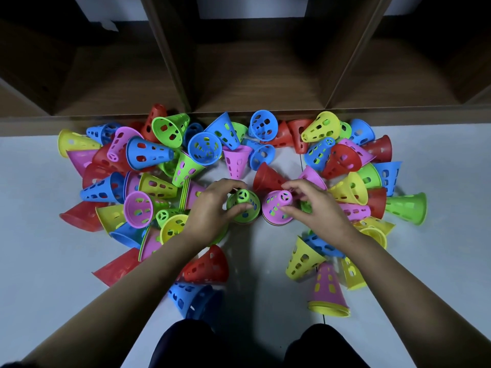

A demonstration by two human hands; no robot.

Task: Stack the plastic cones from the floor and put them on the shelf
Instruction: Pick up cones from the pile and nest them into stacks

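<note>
Dark-clad knees (186,341) sit at the bottom edge, with both bare forearms reaching forward over the pale floor (252,261). Just ahead of the knees lie a blue cone (188,298) and a red cone (210,264) under the left forearm, both on their sides. To the right, a pink cone (328,288) is nested over yellow rims.

At the centre, the left grip (210,208) curls round a green cone (243,205), thumb on its near side and fingers over the far side. The cone stands narrow end up, with other coloured rims showing beneath it. Just beside it, the right grip (310,205) pinches a second pink cone (276,208), also narrow end up and tilted slightly left, over a few stacked rims.

Loose cones (148,152) in blue, green, yellow, pink and red lie heaped around both hands and back to the foot of the wooden shelf (252,75), whose compartments are dark.
</note>
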